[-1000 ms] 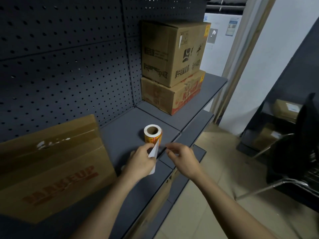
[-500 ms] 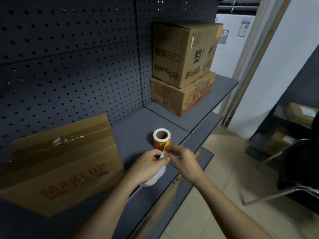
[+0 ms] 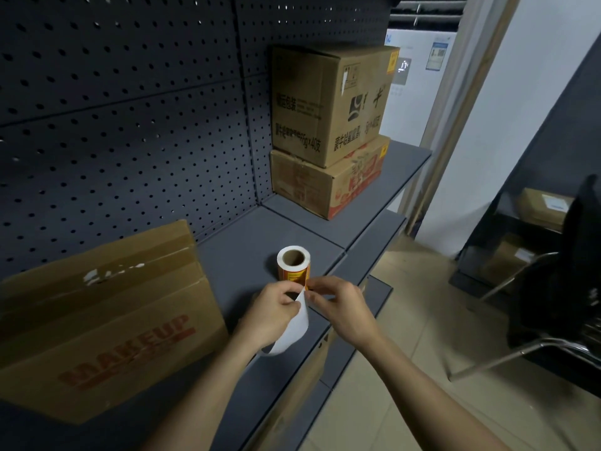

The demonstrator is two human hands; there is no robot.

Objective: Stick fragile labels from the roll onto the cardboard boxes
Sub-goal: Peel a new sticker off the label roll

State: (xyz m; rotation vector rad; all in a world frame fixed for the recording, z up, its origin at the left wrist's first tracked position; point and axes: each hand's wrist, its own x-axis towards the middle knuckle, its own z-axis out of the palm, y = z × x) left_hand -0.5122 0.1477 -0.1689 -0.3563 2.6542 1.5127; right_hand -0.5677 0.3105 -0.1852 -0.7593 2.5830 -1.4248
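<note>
White backing strip (image 3: 294,323) pinched in left hand (image 3: 271,315); label edge on roll (image 3: 293,265) apparently pinched by right hand (image 3: 341,309). Thin, limp, tacky; corner best gripped.

A: Where do we have the hands?

B: Both forearms bare, reaching forward and up from the bottom edge, converging mid-frame. We see the left hand (image 3: 271,315) knuckles-up, fingers curled inward, thumb and forefinger closed in a pinch at its upper right.

A: And the right hand (image 3: 343,309)?

B: Back of the hand toward us, wrist angled inward to the left. Thumb and forefinger tips pressed together in a pinch, pointed at the left one.

A: Gap between them?

B: Fingertips nearly meet. We can't tell if they touch. Remaining right fingers are loosely bent.
</note>
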